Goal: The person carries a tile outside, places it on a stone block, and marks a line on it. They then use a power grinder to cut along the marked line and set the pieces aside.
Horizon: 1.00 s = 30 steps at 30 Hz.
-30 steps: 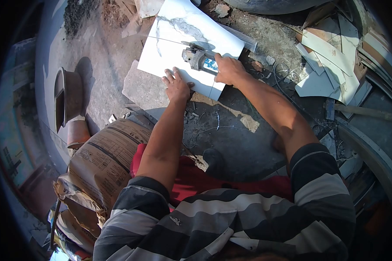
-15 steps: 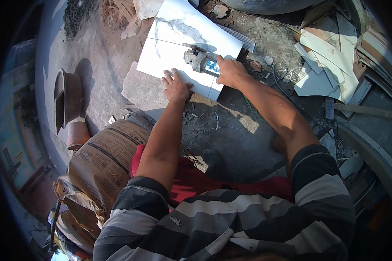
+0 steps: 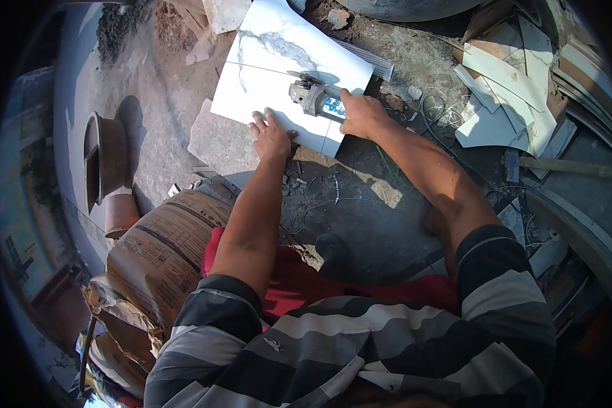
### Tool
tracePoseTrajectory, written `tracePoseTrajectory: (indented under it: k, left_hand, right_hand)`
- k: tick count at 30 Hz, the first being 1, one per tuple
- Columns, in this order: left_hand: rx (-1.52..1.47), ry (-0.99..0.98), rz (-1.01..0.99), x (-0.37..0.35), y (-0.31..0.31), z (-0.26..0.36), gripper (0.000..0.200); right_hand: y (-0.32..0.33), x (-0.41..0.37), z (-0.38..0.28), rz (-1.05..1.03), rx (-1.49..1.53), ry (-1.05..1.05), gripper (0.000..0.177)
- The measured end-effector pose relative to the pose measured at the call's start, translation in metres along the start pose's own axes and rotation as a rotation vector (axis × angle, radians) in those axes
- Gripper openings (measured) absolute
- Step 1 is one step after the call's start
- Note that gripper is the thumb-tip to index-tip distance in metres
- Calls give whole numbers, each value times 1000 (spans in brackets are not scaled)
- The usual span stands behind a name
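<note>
A white tile with grey marbling (image 3: pixel 251 88) lies on the ground, crossed by a thin dark line. My right hand (image 3: pixel 364 114) is wrapped round the rear of an angle grinder (image 3: pixel 313 98), whose disc end is over the tile beside that line. The grinder's body has a blue and white label. With fingers spread, my left hand (image 3: pixel 272 136) presses on the tile's near edge, to the left of the grinder. Its thumb points toward the tool.
Broken tile pieces (image 3: pixel 500 102) are piled at the right, near a wooden-handled hammer (image 3: pixel 568 168) and loose wire (image 3: pixel 438 112). A paper sack (image 3: pixel 163 251) stands at lower left, a dark basin (image 3: pixel 112 153) beyond it. A rounded container (image 3: pixel 408 8) is at the top.
The view has shifted slightly. The grinder has moved a little to the right along the line on the tile, with my right hand still round it.
</note>
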<state>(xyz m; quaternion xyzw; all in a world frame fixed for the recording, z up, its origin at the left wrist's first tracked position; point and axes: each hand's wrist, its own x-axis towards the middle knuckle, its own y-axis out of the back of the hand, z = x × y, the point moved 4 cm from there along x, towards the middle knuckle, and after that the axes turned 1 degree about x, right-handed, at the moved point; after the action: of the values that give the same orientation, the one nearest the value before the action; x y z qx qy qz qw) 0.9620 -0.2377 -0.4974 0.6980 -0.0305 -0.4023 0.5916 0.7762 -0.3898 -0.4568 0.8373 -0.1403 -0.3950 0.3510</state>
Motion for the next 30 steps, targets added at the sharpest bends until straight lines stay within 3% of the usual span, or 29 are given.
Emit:
tracePoseTrajectory:
  k: [30]
  left_hand:
    - [22,9,-15,-3,2,2,99]
  right_hand:
    - [-3,-24,23,21,-10,-16,62]
